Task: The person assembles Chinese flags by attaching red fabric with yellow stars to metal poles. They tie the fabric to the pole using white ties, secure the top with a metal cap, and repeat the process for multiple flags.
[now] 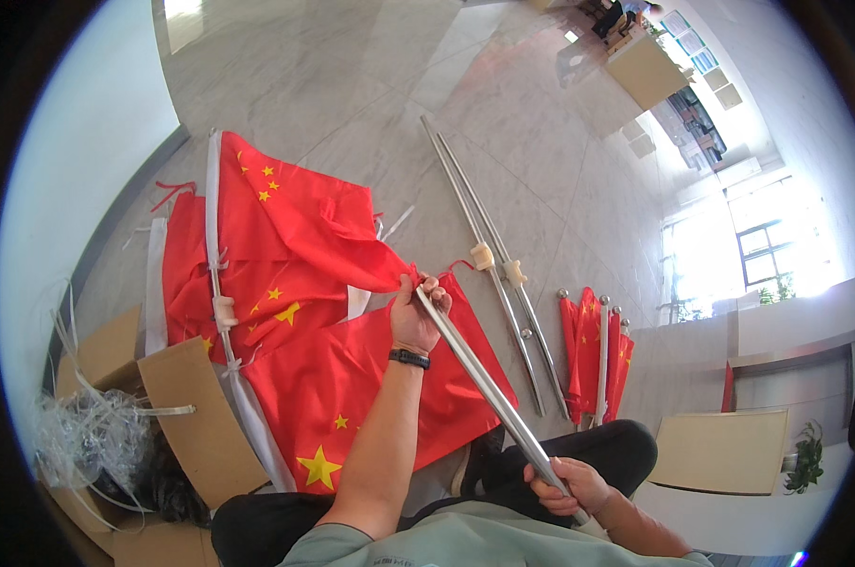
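My left hand (419,312), with a black band on its wrist, is closed around the upper end of a shiny metal pole (491,390) and a gathered corner of red flag cloth. Lower on the same pole, near my lap, my right hand (565,485) grips it. Red flags with yellow stars (307,234) lie spread over the floor beneath and left of my left hand. One has a white sleeve on another metal pole (218,283), with a cream plastic fitting (224,312) and white ties. How the held cloth meets the pole is hidden by my fingers.
Two metal poles (470,212) with cream fittings lie ahead on the tiled floor. Several rolled flags (590,354) with ball-topped poles are at the right. An open cardboard box (193,418) with clear plastic wrap (87,432) stands left. A person (629,14) is by a far counter.
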Motion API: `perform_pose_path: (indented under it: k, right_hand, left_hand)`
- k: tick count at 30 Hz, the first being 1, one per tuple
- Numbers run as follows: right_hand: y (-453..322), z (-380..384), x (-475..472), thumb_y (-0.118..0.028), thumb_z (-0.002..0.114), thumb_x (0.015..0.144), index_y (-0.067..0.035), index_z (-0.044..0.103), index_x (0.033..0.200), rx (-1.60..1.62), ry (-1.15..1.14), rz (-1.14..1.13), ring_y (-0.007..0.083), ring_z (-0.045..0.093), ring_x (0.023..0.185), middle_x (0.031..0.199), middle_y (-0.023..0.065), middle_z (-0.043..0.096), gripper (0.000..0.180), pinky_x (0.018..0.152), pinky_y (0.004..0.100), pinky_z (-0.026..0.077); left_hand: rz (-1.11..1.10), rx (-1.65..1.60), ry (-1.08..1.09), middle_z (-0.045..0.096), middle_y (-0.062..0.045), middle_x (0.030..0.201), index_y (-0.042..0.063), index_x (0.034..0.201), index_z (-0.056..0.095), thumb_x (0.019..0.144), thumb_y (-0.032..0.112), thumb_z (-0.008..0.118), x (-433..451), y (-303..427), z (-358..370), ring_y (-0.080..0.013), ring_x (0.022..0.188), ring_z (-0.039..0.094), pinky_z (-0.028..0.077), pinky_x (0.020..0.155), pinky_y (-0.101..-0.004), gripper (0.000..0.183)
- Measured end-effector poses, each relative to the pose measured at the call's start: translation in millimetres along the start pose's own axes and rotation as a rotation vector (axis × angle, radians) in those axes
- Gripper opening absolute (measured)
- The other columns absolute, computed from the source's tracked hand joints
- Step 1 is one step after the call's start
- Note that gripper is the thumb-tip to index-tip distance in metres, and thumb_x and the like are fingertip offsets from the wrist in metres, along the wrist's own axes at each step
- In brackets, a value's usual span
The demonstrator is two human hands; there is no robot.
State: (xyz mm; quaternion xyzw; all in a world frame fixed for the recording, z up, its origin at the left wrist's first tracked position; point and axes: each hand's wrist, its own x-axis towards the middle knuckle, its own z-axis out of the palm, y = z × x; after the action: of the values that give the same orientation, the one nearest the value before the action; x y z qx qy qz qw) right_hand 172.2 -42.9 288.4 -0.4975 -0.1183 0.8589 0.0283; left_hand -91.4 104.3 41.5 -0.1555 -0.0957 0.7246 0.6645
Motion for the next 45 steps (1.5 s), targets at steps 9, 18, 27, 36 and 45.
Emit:
perform_pose_path:
  k: [9,18,27,36,45]
  right_hand:
    - [10,-13,9,-0.04,0.04,0.102,-0.001,0.043,0.116,0.728,-0.552,0.156,0.0048,0.034,0.041,0.062,0.0001,0.037,0.041,0.035,0.017,0.029]
    - [-4,19,0,-0.039,0.037,0.103,-0.001,0.05,0.11,-0.18,0.074,-0.023,0.0067,0.04,0.043,0.064,-0.0004,0.043,0.04,0.038,0.0211,0.036]
    - [-17,54,2,-0.021,0.061,0.09,0.0,0.049,0.101,-1.49,0.738,-0.376,0.0477,0.061,0.073,0.075,0.0268,0.061,0.026,0.062,0.0494,0.045]
    - [-6,58,11,-0.02,0.06,0.09,-0.001,0.048,0.107,-1.64,0.837,-0.352,0.0456,0.062,0.082,0.086,0.0265,0.062,0.029,0.072,0.0512,0.047]
    - [7,47,14,-0.014,0.059,0.088,0.001,0.046,0.105,-1.523,0.719,-0.292,0.0481,0.06,0.083,0.086,0.0282,0.061,0.026,0.07,0.0501,0.048]
  left_hand:
    - [0.029,-0.034,-0.063,0.05,0.0,0.078,0.009,0.101,0.056,0.101,0.036,0.047,-1,8,17,-0.0149,0.071,0.054,0.051,0.077,-0.0325,0.028]
    - [0.024,0.032,-0.141,0.049,0.0,0.078,0.01,0.101,0.055,0.102,0.033,0.045,2,4,17,-0.0139,0.071,0.053,0.052,0.079,-0.0332,0.026]
    - [0.029,0.04,0.003,0.064,-0.009,0.103,0.003,0.108,0.057,0.1,0.034,0.046,-2,6,4,-0.0249,0.099,0.061,0.045,0.1,-0.0492,0.034]
    - [0.025,0.085,0.025,0.062,-0.01,0.094,-0.001,0.108,0.056,0.1,0.042,0.045,0,33,15,-0.0234,0.093,0.06,0.047,0.091,-0.0396,0.045]
    - [0.201,0.449,0.186,0.052,-0.003,0.078,0.005,0.104,0.051,0.102,0.035,0.045,4,13,20,-0.0163,0.069,0.053,0.052,0.067,-0.0312,0.03]
